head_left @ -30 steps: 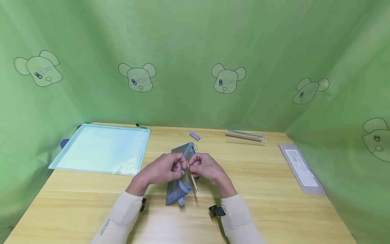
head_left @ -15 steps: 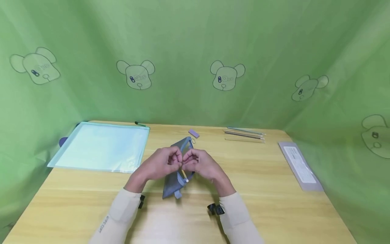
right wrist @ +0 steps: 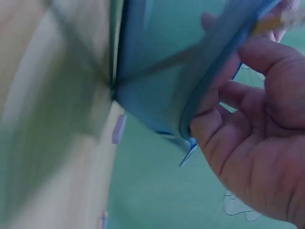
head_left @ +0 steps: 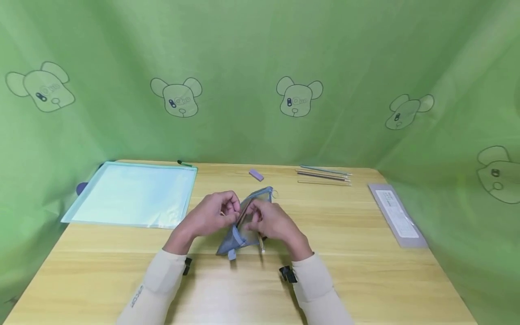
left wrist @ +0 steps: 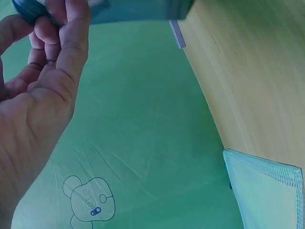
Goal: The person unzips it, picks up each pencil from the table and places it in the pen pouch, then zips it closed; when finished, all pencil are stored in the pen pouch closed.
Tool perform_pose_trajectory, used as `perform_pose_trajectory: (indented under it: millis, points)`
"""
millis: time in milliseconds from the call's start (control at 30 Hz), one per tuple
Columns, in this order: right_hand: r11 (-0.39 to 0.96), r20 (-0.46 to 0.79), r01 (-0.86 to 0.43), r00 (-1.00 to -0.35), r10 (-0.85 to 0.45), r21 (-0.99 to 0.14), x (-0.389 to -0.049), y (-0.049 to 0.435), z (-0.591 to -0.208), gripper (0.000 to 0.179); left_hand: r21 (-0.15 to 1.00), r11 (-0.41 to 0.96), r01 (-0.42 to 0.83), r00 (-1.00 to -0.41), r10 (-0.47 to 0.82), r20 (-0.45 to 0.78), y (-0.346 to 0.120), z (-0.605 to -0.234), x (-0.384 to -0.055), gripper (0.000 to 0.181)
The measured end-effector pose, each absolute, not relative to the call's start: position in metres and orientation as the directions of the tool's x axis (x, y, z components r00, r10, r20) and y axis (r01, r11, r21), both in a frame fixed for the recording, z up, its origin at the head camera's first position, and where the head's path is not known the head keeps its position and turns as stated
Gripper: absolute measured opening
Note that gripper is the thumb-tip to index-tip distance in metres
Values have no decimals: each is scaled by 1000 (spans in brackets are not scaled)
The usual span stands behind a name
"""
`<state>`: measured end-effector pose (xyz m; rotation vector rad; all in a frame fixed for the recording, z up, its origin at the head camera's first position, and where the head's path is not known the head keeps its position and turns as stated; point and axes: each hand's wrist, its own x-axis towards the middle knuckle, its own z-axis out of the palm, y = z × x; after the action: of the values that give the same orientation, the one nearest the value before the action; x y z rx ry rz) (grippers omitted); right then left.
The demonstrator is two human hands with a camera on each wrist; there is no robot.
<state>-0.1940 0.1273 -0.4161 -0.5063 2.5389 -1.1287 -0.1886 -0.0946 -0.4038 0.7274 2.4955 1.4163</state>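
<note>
A blue mesh pencil pouch (head_left: pixel 230 240) stands tilted between the hands, its zipped mouth spread apart. My left hand (head_left: pixel 213 214) pinches the near-left side of its rim; the left wrist view shows fingertips on blue fabric. On the other side, my right hand (head_left: pixel 270 220) has its fingers curled over the zip edge, as the right wrist view shows. A yellow pencil (right wrist: pixel 268 25) slants through the mouth, its pale eraser end outside and its shaft dimly visible through the mesh. That eraser end pokes out below my right hand in the head view.
Several pencils (head_left: pixel 323 182) lie at the back right, left of a grey-lilac flat case (head_left: pixel 398 216) with a white label. A purple eraser (head_left: pixel 256 175) sits behind the pouch. A clear zip folder (head_left: pixel 134 194) and a green pen (head_left: pixel 184 163) are on the left.
My hands have moved slightly apart and the pouch's mouth is wider. The pouch has turned, its far end shifting right. The pencil's eraser end has swung right and toward me.
</note>
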Motion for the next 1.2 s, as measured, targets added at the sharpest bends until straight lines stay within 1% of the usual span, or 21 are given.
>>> perform_pose_trajectory:
  millis: [100,167,300,467,533,667,800,900,933,1000,1067,1133,1200]
  points:
    - [723,-229,-120,-902,-365,-680,-187,124,-411,31,844,422,331,-861,501,87,-96,-405,-188,14]
    - [784,-265,-98,-910,-320,-613,-183,121,-409,32,841,424,335,-860,503,89,-97,-405,-187,13]
    - [873,-253,-102,-935,-248,-478,-179,117,-406,35,837,430,338,-859,504,88,-99,-405,-187,13]
    - [936,-187,-97,-968,-168,-337,-174,114,-405,37,838,431,336,-858,507,83,-99,-403,-187,12]
    - [959,-171,-82,-976,-132,-270,-171,114,-403,31,837,431,336,-858,507,83,-99,-402,-187,12]
    - [989,-195,-42,-978,-70,-142,-165,114,-395,15,835,431,343,-855,512,87,-98,-402,-187,13]
    - [997,-225,-42,-973,-54,-60,-162,116,-392,14,836,422,351,-850,518,96,-97,-401,-188,13]
    - [996,-222,-64,-972,-77,-63,-165,118,-394,16,838,413,355,-850,517,105,-94,-401,-188,13]
    - [993,-222,-72,-971,-91,-89,-165,117,-396,17,836,417,357,-849,517,104,-95,-402,-188,13]
    - [981,-229,-75,-967,-116,-181,-168,117,-398,16,828,428,362,-851,515,106,-96,-402,-188,13]
    - [952,-237,-61,-962,-136,-299,-171,118,-397,15,820,436,370,-850,515,110,-95,-403,-189,12]
    - [892,-267,-16,-952,-152,-452,-175,121,-395,20,815,440,378,-848,518,114,-94,-404,-189,12]
    - [814,-282,26,-944,-171,-581,-180,125,-394,23,813,440,382,-844,524,113,-94,-405,-190,11]
